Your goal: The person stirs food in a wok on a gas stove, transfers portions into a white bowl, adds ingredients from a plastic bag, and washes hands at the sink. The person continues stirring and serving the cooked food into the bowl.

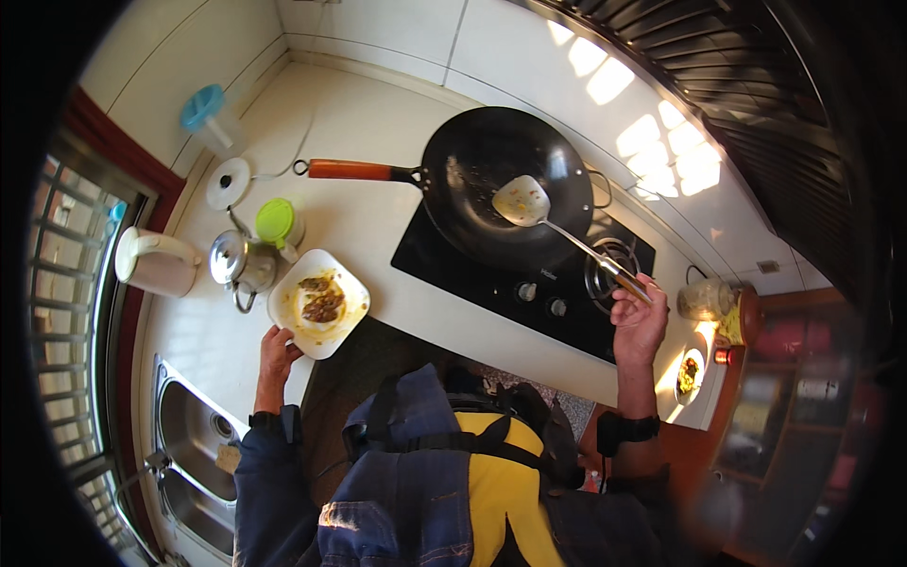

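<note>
My left hand (276, 359) grips the near left rim of a white square plate (352, 295) at the counter's edge. Dark brown cooked food (321, 300) lies in the plate's middle, with sauce smeared around it. My right hand (640, 323) is closed around the handle of a metal wok spatula (567, 233), whose blade, with bits of food on it, is over the inside of a black wok (472, 203). The wok sits on the black gas hob (452, 276), its wooden handle pointing left. Only oily traces show inside it.
Left of the plate stand a metal kettle (230, 257), a green-lidded jar (276, 223) and a pale pitcher (156, 263). A double sink (189, 416) is at the near left. At right are a small dish of food (690, 373) and a glass jar (704, 300). A range hood (746, 104) overhangs the hob.
</note>
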A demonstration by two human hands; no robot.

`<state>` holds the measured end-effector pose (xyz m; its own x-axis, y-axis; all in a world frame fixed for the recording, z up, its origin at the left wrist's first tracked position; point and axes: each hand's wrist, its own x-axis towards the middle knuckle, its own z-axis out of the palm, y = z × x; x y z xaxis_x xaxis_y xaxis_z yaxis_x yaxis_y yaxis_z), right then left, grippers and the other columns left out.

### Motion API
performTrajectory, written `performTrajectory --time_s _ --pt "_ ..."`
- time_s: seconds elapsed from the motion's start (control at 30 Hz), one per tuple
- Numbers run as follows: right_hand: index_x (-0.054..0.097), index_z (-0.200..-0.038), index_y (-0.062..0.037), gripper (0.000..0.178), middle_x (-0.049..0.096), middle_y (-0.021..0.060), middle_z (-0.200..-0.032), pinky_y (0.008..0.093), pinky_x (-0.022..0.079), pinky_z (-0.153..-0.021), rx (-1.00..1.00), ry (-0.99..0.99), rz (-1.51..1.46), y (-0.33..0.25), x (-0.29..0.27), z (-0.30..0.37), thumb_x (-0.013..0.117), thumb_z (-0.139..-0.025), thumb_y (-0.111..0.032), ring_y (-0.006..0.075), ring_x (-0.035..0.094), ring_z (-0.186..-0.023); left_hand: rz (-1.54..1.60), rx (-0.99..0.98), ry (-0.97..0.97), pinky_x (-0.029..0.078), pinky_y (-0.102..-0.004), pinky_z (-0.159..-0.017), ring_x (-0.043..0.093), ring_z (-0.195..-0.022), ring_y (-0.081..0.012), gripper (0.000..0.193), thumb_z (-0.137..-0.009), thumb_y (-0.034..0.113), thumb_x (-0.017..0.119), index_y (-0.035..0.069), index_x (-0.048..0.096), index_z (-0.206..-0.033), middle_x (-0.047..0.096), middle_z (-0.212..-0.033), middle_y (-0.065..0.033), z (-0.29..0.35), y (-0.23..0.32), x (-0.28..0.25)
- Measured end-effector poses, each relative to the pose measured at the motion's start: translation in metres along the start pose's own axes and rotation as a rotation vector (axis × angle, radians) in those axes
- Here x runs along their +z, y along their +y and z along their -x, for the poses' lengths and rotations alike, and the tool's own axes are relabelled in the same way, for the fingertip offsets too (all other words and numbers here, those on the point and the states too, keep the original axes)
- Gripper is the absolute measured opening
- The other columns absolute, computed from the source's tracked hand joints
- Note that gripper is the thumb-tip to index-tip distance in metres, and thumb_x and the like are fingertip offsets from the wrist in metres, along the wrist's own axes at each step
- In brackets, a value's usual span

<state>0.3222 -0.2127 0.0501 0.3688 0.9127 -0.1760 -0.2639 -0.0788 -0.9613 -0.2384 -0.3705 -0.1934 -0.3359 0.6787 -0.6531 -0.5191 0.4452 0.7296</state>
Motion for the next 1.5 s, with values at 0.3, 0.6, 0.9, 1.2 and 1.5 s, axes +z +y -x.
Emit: performTrajectory --time_s 0.3,0.6,0.9,1.2,1.5 --pt "0.059 -0.113 0.0 0.029 0.069 0.0173 -0.077 0.0279 0.046 -0.045 -0.153 -0.017 0.195 -0.006 0.008 0.0 0.048 -0.099 -0.022 0.0213 0.063 -0.051 -0.209 0.002 0.255 0.06 -0.0361 -0.063 0.07 -0.079 -0.0255 0.035 -0.09 0.015 0.055 0.0 0.056 -0.122 0.062 -0.103 -0.0098 0.015 0.018 -0.036" --pt "0.063 -0.117 0.0 0.028 0.071 0.0142 -0.098 0.0294 0.058 -0.071 -0.617 -0.461 0.742 0.025 0.011 -0.006 0.065 -0.09 -0.001 0.0218 0.072 -0.083 -0.157 0.427 0.523 0.051 -0.0265 -0.062 0.061 -0.082 -0.0163 0.055 -0.092 0.05 0.062 0.011 0.055 -0.129 0.057 -0.123 -0.007 0.043 0.084 -0.023" --pt "0.057 -0.127 0.0017 0.035 0.069 0.0124 -0.108 0.026 0.055 -0.066 -0.271 -0.314 0.556 0.071 -0.018 -0.01 0.064 -0.094 -0.008 0.0195 0.071 -0.087 -0.184 0.363 0.367 0.053 -0.0267 -0.063 0.064 -0.08 -0.0169 0.056 -0.092 0.054 0.061 0.009 0.057 -0.125 0.06 -0.118 -0.0085 0.038 0.095 0.005" --pt "0.067 -0.102 0.0038 0.032 0.069 0.0094 -0.075 0.0251 0.05 -0.05 0.27 -0.122 0.754 0.152 -0.026 -0.037 0.067 -0.089 -0.025 0.0121 0.066 -0.061 -0.206 0.283 0.242 0.055 -0.0258 -0.063 0.065 -0.077 -0.0134 0.038 -0.097 0.045 0.059 0.01 0.058 -0.112 0.062 -0.096 -0.0019 0.018 0.098 0.003" --pt "0.066 -0.091 0.0032 0.031 0.069 0.0259 -0.087 0.0476 0.054 -0.082 -0.018 -0.246 1.443 0.196 0.0 -0.064 0.063 -0.085 -0.027 0.0427 0.068 -0.086 -0.155 0.22 0.2 0.055 -0.0255 -0.059 0.064 -0.067 -0.0147 0.036 -0.098 0.044 0.058 0.008 0.061 -0.096 0.054 -0.077 -0.0008 0.01 0.099 0.013"
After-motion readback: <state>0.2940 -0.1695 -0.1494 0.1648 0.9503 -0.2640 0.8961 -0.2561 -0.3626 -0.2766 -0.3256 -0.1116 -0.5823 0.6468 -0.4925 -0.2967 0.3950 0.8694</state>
